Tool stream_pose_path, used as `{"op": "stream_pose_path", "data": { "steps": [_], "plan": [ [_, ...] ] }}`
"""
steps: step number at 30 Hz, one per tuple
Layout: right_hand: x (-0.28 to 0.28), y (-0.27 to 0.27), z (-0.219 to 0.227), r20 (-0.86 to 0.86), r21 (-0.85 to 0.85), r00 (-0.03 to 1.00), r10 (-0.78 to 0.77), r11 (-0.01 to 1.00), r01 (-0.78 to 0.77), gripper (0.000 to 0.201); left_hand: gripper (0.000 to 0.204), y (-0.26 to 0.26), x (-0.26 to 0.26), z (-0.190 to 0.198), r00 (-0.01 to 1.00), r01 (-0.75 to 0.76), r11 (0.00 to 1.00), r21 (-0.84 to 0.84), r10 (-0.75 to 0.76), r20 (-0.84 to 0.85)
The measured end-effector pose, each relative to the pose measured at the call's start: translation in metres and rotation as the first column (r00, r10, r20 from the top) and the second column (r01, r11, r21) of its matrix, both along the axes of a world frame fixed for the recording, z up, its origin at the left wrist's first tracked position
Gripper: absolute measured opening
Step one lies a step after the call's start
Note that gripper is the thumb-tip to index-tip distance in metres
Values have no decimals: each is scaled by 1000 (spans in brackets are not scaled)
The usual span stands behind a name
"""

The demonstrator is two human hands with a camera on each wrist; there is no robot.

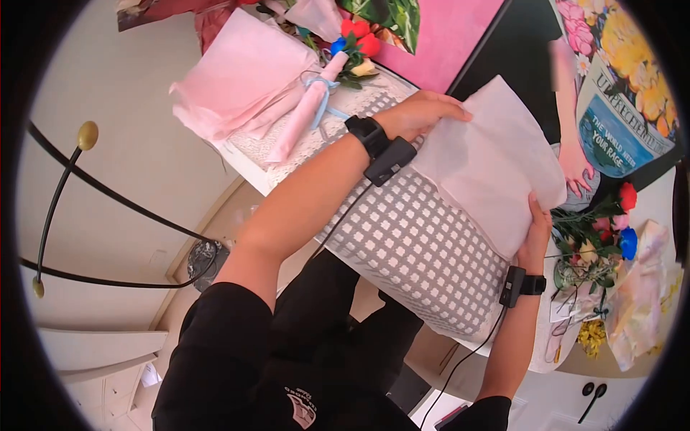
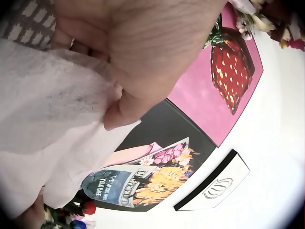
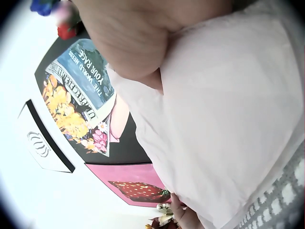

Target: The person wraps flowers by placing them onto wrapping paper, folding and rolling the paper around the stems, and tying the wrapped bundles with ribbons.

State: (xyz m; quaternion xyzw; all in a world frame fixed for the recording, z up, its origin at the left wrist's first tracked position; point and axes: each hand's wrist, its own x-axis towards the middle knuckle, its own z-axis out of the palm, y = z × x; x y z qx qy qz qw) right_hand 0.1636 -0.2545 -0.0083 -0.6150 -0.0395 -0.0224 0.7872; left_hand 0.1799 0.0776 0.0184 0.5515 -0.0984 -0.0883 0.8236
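A pale pink sheet of wrapping paper [image 1: 496, 161] spans both hands above a grey-and-white patterned cloth [image 1: 424, 237]. My left hand [image 1: 417, 115] pinches its far left corner; in the left wrist view the thumb [image 2: 121, 112] lies over the paper, with the other fingers partly hidden behind it. At the right edge, my right hand [image 1: 535, 233] grips the sheet, thumb on the upper face and the remaining fingers mostly covered. The paper looks slightly bowed and creased, and its lower edge overlaps the cloth in the head view.
Left of the cloth lie more pink paper sheets [image 1: 251, 72] and a rolled pink paper [image 1: 309, 108] tied with blue ribbon. Red and blue flowers [image 1: 627, 243] stand at the right, near clear wrapping [image 1: 640, 302]. Painted pictures [image 1: 453, 36] stand behind. A black curved metal stand [image 1: 108, 187] is at far left.
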Motion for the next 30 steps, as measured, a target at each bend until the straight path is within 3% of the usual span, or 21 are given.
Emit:
{"op": "stream_pose_path", "data": {
  "steps": [5, 7, 11, 13, 14, 16, 21, 24, 26, 28, 30],
  "plan": [
    [-6, 6, 4, 2, 10, 1000, -4, 1000, 4, 30, 22, -1, -1, 0, 993, -111, 993, 48, 109, 46],
    [-5, 4, 4, -10, 5, 998, 68, 998, -68, 31, 21, 2, 3, -3, 988, -146, 976, 160, 137, 70],
    [-8, 11, 7, 36, 46, 998, 57, 997, -59, 33, 21, 2, 13, -10, 979, -195, 968, 155, 182, 92],
    [-7, 11, 9, 45, 87, 997, 67, 994, -70, 35, 22, 3, 14, -14, 957, -273, 962, -17, 274, 95],
    [-7, 11, 11, 49, 128, 996, 69, 989, -75, 36, 22, 5, 12, -15, 954, -282, 959, -20, 282, 103],
    [-3, 7, 5, 21, 121, 999, 41, 992, -43, 39, 21, 8, 7, -8, 862, -485, 874, 23, 474, 179],
    [-4, 3, 3, -51, 43, 999, -19, 999, 21, 44, 18, 41, -24, 21, 715, -675, 737, 34, 642, 279],
    [-3, 4, 4, -27, 36, 999, -40, 999, 41, 43, 19, 98, -48, 34, 619, -757, 653, 28, 702, 353],
    [-1, 4, -1, -5, -2, 1000, -14, 1000, 14, 38, 21, 151, -70, 40, 524, -843, 530, 95, 765, 375],
    [-4, 7, 1, -7, -9, 1000, -26, 1000, 26, 36, 28, 188, -100, 47, 433, -902, 432, 22, 899, 64],
    [-6, 8, 1, -7, -20, 999, -36, 999, 36, 34, 23, 254, -113, 18, 289, -942, 287, -171, 957, 15]
  ]
}}
